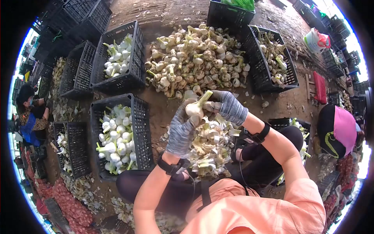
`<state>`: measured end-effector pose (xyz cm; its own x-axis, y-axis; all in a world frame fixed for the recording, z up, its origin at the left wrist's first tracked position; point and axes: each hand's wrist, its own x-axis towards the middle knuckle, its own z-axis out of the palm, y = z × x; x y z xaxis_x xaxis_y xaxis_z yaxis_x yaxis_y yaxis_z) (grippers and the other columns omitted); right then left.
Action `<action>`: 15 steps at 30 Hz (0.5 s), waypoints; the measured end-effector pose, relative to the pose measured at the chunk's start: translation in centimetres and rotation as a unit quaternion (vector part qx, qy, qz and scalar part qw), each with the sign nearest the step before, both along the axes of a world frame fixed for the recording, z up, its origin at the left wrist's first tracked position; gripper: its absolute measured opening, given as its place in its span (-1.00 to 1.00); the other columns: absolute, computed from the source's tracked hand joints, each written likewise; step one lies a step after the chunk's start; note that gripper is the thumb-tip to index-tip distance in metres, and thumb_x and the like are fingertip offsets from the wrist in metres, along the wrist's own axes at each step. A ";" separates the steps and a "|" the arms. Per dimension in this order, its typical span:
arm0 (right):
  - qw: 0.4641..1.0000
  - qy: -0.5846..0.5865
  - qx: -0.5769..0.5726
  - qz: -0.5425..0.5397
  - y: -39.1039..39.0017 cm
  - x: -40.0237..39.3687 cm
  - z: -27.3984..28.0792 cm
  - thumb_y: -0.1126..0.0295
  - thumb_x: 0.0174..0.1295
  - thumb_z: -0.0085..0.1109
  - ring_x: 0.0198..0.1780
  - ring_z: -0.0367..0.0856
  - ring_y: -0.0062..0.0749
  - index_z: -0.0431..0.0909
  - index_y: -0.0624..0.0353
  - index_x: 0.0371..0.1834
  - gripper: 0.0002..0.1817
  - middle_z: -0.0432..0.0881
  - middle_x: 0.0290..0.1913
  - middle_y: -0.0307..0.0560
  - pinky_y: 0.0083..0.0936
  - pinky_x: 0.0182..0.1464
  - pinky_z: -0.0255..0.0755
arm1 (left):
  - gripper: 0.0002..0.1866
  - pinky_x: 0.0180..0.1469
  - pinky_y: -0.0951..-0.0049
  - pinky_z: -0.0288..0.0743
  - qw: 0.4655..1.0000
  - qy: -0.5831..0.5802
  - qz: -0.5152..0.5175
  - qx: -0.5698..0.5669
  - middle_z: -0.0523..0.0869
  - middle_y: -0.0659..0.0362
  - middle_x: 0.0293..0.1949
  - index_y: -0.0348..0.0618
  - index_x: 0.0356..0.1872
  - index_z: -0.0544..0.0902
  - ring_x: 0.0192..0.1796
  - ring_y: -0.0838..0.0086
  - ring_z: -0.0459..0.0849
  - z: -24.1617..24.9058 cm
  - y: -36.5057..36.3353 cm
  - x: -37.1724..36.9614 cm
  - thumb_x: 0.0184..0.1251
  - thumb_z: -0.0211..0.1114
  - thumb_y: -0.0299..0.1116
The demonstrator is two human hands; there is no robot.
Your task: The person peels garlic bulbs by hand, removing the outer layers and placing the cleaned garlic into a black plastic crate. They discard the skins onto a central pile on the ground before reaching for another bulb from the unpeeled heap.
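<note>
One person in a peach top (253, 212) and dark leggings sits with both legs bent, twelve o'clock being straight ahead and the hands the centre of the dial. A broad heap of garlic (198, 62), stalks stained brown and cream, spreads on the ground at twelve. Well apart at nine o'clock is a co-worker (33, 117) in dark and blue clothing. A black crate (142, 132) between eight and nine holds clean white bulbs, a second crate (136, 58) at ten holds more of them, and a third crate (260, 76) at two holds rougher, stalked ones. A mound of papery scraps (212, 146) lies near, toward five, between the legs. A red stool (319, 89) stands near three. The gloved left hand (181, 132) is closed around the left side of a garlic bulb (194, 110), thumb at its underside. The gloved right hand (230, 108) has its fingers curled against the bulb's right side; whether they grip it cannot be told. Held above the scraps, the bulb points its pale green stem (205, 96) toward one o'clock.
</note>
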<state>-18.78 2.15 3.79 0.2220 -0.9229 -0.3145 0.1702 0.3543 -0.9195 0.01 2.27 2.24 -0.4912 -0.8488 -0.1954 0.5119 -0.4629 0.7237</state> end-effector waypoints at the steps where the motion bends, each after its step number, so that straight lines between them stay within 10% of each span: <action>1: 1.000 0.004 -0.002 0.001 0.2 -0.2 0.6 0.35 0.20 0.15 -0.37 0.64 -0.45 0.44 0.37 -0.05 -0.66 0.61 -0.29 -0.06 -0.57 -0.33 0.61 | -0.38 0.06 0.50 0.49 0.996 0.068 -0.025 0.058 0.48 0.12 0.04 -0.18 0.17 0.35 0.05 0.46 0.51 0.3 0.0 0.2 0.05 0.41 -0.37; 9: 0.999 0.027 0.002 -0.024 2.4 1.0 2.1 0.26 0.21 0.17 -0.35 0.52 -0.66 0.44 0.22 -0.17 -0.73 0.53 -0.33 -0.27 -0.66 -0.35 0.53 | -0.35 0.13 0.42 0.44 0.960 -0.103 0.051 -0.254 0.44 0.16 0.07 -0.14 0.14 0.35 0.09 0.44 0.47 0.7 1.1 -0.9 -0.04 0.42 -0.55; 15: 0.989 0.104 -0.087 -0.057 2.3 1.3 1.0 0.35 0.20 0.18 -0.29 0.49 -0.68 0.46 0.27 -0.17 -0.76 0.56 -0.35 -0.24 -0.69 -0.24 0.46 | -0.35 0.14 0.41 0.44 0.962 -0.139 0.040 -0.230 0.46 0.15 0.06 -0.16 0.15 0.36 0.09 0.42 0.48 0.2 1.2 -0.1 -0.05 0.42 -0.57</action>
<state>-17.46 4.41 4.84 0.0597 -0.9824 -0.1772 -0.0001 0.1775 -0.9841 -0.12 3.48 2.44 -0.4033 -0.9101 0.0953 0.2902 -0.0284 0.9566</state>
